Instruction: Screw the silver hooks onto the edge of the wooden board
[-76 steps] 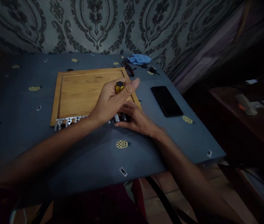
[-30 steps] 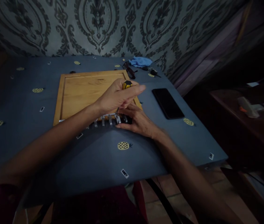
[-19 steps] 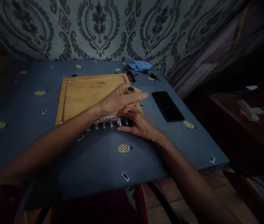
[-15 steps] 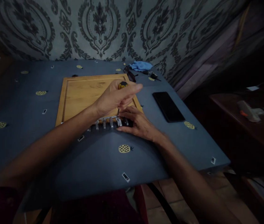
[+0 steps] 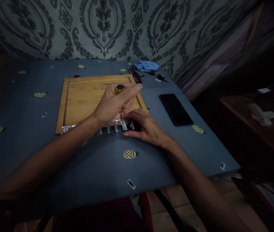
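Observation:
My left hand is closed around a screwdriver with a black and yellow handle. Its thin shaft points down to a metal rail with several silver hook-like pieces, along the near edge of a wooden board. My right hand grips the rail's right end, fingers on top and thumb on the near side, close to the screwdriver's tip. Whether the tip sits in a screw is too small to tell. Part of the rail is hidden behind my left forearm; its left end shows at the board's corner.
A black phone lies right of the board. Sunglasses, a blue cloth and keys lie at the back. The blue tablecloth has pineapple prints. A patterned curtain hangs behind the table.
My left hand and the screwdriver handle have shifted slightly left, the handle leaning more. More of the rail's left end shows. My right hand keeps its grip in nearly the same place.

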The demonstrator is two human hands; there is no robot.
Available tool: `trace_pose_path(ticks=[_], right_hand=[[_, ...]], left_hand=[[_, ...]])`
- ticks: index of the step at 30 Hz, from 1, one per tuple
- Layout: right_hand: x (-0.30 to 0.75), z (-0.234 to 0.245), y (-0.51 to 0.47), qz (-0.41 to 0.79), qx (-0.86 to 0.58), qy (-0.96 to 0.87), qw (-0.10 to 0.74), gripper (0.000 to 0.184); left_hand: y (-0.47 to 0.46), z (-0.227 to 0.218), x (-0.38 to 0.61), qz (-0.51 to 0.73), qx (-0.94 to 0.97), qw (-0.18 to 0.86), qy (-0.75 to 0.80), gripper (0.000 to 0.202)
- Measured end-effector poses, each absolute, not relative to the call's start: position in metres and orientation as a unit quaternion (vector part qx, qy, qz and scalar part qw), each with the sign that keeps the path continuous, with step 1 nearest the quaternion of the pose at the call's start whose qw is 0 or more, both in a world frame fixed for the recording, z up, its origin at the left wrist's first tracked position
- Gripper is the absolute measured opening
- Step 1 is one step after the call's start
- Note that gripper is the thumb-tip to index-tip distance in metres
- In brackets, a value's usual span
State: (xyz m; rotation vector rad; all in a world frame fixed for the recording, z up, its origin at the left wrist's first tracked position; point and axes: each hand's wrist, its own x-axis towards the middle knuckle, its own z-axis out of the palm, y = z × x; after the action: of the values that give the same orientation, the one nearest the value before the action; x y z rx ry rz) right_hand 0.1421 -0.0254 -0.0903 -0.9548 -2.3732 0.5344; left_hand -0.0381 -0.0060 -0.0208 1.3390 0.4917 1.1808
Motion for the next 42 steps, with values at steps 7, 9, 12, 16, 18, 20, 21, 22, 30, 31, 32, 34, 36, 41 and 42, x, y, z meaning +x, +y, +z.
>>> trace_pose_path(ticks=[7, 9, 12, 16, 18, 20, 21, 22, 30, 31, 32, 34, 36, 41, 42], right_hand=[[0.143, -0.090, -0.026, 0.191, -0.351, -0.879, 0.259, 0.068], [0.143, -0.090, -0.026, 0.190, -0.350, -0.880, 0.260, 0.068], [0.144, -0.090, -0.027, 0.191, -0.349, -0.880, 0.261, 0.068], [0.145, -0.089, -0.028, 0.204, -0.357, -0.874, 0.259, 0.063], [0.145, -0.088, -0.028, 0.209, -0.359, -0.872, 0.260, 0.062], [0.146, -0.089, -0.028, 0.207, -0.356, -0.873, 0.262, 0.063], [0.146, -0.089, -0.028, 0.206, -0.354, -0.873, 0.263, 0.064], [0.146, -0.089, -0.028, 0.206, -0.352, -0.874, 0.263, 0.064], [0.147, -0.089, -0.028, 0.211, -0.362, -0.872, 0.255, 0.064], [0.147, -0.088, -0.029, 0.213, -0.363, -0.871, 0.252, 0.063], [0.147, -0.088, -0.029, 0.215, -0.364, -0.871, 0.250, 0.063], [0.147, -0.086, -0.030, 0.217, -0.364, -0.871, 0.248, 0.063], [0.147, -0.086, -0.030, 0.214, -0.362, -0.872, 0.250, 0.064], [0.146, -0.086, -0.029, 0.205, -0.354, -0.876, 0.257, 0.066], [0.146, -0.086, -0.029, 0.205, -0.354, -0.876, 0.257, 0.065]], left_hand=[[-0.006, -0.021, -0.038, 0.514, 0.585, 0.593, 0.206, 0.065], [-0.007, -0.020, -0.038, 0.515, 0.583, 0.592, 0.208, 0.065], [-0.007, -0.016, -0.040, 0.512, 0.585, 0.595, 0.204, 0.063], [-0.006, -0.010, -0.045, 0.499, 0.592, 0.596, 0.211, 0.064], [-0.005, -0.009, -0.047, 0.493, 0.599, 0.592, 0.216, 0.065], [-0.004, -0.010, -0.048, 0.487, 0.606, 0.589, 0.220, 0.067], [-0.004, -0.010, -0.048, 0.483, 0.610, 0.587, 0.222, 0.068], [-0.004, -0.011, -0.048, 0.480, 0.613, 0.586, 0.224, 0.068], [-0.006, -0.012, -0.047, 0.479, 0.613, 0.580, 0.244, 0.068], [-0.006, -0.012, -0.047, 0.481, 0.611, 0.580, 0.240, 0.068], [-0.005, -0.013, -0.047, 0.484, 0.610, 0.581, 0.237, 0.067], [-0.005, -0.014, -0.046, 0.487, 0.607, 0.583, 0.234, 0.066], [-0.005, -0.015, -0.047, 0.490, 0.607, 0.580, 0.235, 0.066], [-0.005, -0.015, -0.047, 0.480, 0.614, 0.580, 0.238, 0.069], [-0.005, -0.015, -0.047, 0.478, 0.614, 0.581, 0.241, 0.068]])
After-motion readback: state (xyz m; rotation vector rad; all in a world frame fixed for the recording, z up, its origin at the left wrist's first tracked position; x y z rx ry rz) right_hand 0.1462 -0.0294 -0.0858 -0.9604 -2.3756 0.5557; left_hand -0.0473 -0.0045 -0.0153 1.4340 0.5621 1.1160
